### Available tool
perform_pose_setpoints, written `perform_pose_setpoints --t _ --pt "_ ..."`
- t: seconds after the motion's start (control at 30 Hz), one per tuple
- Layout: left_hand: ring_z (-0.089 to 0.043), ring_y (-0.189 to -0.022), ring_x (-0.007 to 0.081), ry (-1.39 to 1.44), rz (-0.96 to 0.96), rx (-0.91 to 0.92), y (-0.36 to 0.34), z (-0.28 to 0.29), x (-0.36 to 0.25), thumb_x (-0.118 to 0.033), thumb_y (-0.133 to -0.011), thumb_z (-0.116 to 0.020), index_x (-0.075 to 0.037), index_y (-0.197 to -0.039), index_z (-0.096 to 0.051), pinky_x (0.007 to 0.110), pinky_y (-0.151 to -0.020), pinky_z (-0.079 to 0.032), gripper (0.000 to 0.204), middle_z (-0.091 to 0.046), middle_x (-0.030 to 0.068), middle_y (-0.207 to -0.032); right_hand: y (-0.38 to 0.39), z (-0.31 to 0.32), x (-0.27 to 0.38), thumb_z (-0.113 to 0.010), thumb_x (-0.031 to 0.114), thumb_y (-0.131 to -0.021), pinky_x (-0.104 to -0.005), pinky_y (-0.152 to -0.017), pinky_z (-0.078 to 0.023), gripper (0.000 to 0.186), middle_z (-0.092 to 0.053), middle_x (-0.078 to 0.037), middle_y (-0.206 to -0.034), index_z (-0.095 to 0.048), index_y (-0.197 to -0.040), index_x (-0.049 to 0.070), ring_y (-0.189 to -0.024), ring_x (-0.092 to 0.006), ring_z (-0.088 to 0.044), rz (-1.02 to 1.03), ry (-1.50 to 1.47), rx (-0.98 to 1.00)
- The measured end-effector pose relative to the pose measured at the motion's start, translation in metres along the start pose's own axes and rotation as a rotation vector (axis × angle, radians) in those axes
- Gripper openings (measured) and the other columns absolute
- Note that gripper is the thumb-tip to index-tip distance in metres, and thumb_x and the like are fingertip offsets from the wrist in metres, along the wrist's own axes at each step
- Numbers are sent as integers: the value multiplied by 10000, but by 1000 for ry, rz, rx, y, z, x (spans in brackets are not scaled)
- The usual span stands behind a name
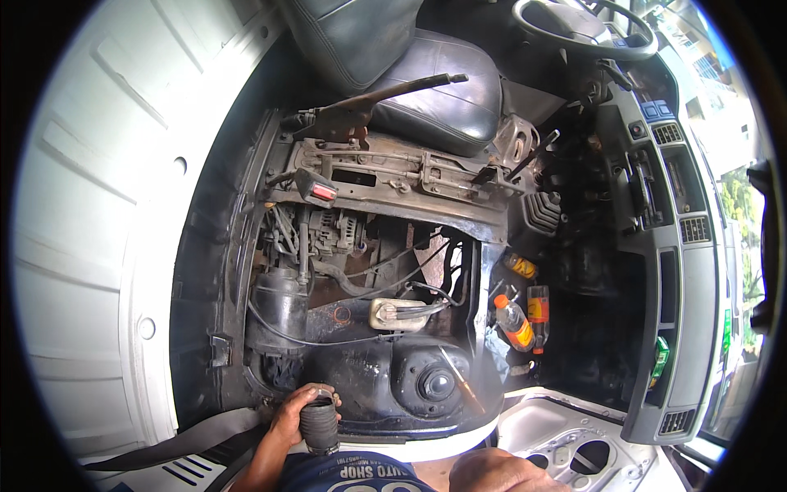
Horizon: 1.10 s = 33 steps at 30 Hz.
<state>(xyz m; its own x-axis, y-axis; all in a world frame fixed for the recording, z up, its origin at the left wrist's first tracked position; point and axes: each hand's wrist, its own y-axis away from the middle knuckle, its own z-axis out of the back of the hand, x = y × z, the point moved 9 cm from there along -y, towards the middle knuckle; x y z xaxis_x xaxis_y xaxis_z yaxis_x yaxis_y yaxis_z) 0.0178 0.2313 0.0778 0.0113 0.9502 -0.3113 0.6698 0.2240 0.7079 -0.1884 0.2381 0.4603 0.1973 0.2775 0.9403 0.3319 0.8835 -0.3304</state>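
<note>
The person's bare left hand [295,407] makes a closed grip, fingers [310,395] curled toward its right, the bare left forearm [264,461] slanting up from below-left, while a rounded bare limb [496,473] shows well right of the grip.

Black seat [443,86], upper centre; steering wheel [578,25], upper right. Footwell [592,344]: two orange-labelled bottles [515,326], side by side; yellow container [521,266] near them. Green packet [660,358] in dashboard [690,328] recess, right side. Grey belt [188,436], lower left.
</note>
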Motion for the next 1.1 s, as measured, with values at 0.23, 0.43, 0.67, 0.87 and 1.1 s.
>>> perform_pose_setpoints --t 0.23,0.43,0.67,0.87,1.1 --pt "-710 -938 282 35 -45 36 7 -4 -6 -284 -980 -584 -9 -1167 -642 445 -851 -614 337 -694 177 -1073 28 61 -170 -730 -19 -867 -224 -514 -428 243 -626 -25 -827 -611 -1066 53 -574 -92 -528 -431 -187 -699" --pt "-700 -975 279 -6 -102 62 26 -12 -14 -290 -981 -589 1 -1138 -648 452 -855 -612 336 -695 173 -1061 65 65 -211 -705 22 -913 -214 -505 -387 325 -628 -15 -902 -590 -1214 70 -563 -45 -441 -616 -577 -688" --pt "-701 -971 284 -62 -117 42 37 -11 -15 -274 -969 -592 13 -1121 -650 470 -846 -612 329 -694 180 -1057 83 64 -140 -682 0 -898 -230 -525 -410 344 -631 -46 -928 -633 -1238 -3 -600 -66 -496 -499 -227 -610" --pt "-706 -940 300 -99 -118 39 38 -10 -12 -297 -965 -585 10 -1132 -640 463 -831 -612 354 -695 187 -1036 65 13 19 -742 -66 -722 -321 -686 -573 339 -715 -104 -902 -775 -1050 14 -758 -228 -705 235 257 -142" --pt "-725 -841 302 -121 -101 35 28 -16 -12 -312 -970 -575 -9 -1127 -637 429 -788 -613 347 -701 173 -1012 42 -8 128 -594 -57 -810 -317 -417 -401 93 -730 -255 -860 -582 -731 -10 -441 -201 -509 768 -218 118"
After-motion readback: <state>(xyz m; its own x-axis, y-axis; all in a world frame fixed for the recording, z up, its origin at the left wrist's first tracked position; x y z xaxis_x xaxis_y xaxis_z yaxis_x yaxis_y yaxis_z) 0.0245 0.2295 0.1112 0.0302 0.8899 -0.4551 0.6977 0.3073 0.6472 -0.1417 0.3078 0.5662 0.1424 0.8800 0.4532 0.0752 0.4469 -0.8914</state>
